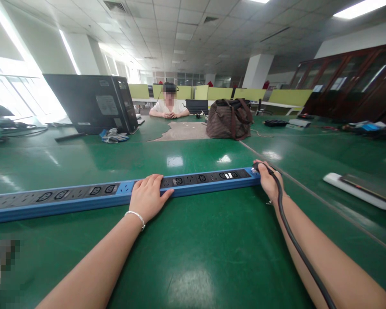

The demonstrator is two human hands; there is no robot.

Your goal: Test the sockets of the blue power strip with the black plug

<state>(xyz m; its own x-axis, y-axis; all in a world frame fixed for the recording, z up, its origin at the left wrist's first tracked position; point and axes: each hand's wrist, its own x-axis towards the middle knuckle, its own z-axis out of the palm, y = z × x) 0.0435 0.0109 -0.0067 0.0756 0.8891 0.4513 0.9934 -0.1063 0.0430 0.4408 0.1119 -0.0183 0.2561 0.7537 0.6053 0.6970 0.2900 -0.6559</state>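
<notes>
A long blue power strip [193, 189] with several black and grey sockets lies across the green table, running from the left edge to my right hand. My left hand [149, 195] rests over its middle, fingers across the top and thumb spread along the near edge. At the strip's right end is my right hand [268, 180], its fingers closed around the end of a black power cord [281, 201]. The cord loops over that hand and runs down along my forearm. My fingers partly hide the cord's end and the strip's tip, so I cannot tell how they join.
On the green table [212, 249] stand a black computer case [96, 103] and a brown bag [228, 120]. Grey gloves [114, 135] lie beside the case. A white, bar-shaped object [357, 191] lies at right. Another person [169, 105] sits across the table.
</notes>
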